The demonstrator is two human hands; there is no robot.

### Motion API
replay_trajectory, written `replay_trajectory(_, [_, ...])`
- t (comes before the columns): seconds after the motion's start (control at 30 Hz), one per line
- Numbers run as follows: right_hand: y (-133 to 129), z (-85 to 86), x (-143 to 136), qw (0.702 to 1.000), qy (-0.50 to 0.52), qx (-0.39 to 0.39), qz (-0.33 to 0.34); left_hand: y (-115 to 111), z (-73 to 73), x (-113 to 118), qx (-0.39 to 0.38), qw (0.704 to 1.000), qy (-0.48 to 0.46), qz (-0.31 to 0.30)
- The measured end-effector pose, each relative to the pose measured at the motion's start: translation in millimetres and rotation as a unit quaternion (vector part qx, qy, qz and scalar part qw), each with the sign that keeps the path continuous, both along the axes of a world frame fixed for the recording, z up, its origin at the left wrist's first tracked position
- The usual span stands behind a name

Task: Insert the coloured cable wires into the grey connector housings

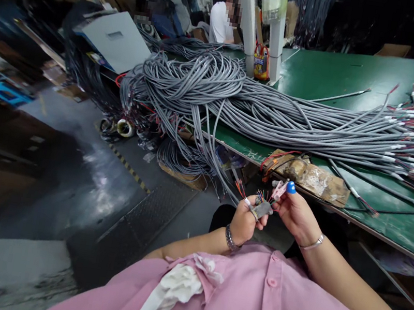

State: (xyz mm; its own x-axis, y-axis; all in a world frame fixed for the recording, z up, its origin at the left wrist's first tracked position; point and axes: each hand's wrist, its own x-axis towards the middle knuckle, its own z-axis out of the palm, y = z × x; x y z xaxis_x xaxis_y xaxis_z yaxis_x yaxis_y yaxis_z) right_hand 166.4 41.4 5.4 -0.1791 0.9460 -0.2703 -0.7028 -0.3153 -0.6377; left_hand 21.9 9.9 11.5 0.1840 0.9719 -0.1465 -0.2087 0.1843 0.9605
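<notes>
My left hand (246, 220) is closed around the end of a grey cable, by a white sleeve. Thin coloured wires (263, 198) fan out above its fingers. A grey wrapping (261, 211) covers a digit of this hand or lies against it; I cannot tell which. Close beside it, my right hand (297, 214) has its fingers pinched together at the wire tips. A blue cap (291, 187) sits on its thumb, and a pale pink piece (279, 190) shows at its fingertips. What the right fingers grip is too small to make out.
A thick bundle of grey cables (277, 108) lies along the green table (334, 70), some hanging over its edge. A worn wooden block (309, 176) sits at the near edge. White posts (248, 15) rise behind. A person in white (222, 21) is farther back.
</notes>
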Motion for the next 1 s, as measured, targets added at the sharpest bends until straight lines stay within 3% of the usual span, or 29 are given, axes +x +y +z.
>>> replay_trajectory(0.3, [0.3,3.0,4.9,0.999,0.019,-0.020,0.035,-7.9,3.9,-4.7,-0.014,1.000,-0.009,-0.004])
replay_trajectory(0.67, [-0.8,4.3,4.2,0.999,-0.033,0.002,0.033,-9.6,13.7,-7.3,-0.054,0.996,-0.044,-0.053])
replay_trajectory(1.0, [-0.4,8.4,-0.9,1.000,-0.004,-0.003,0.005,1.1,11.2,1.4,-0.066,0.996,-0.059,-0.032])
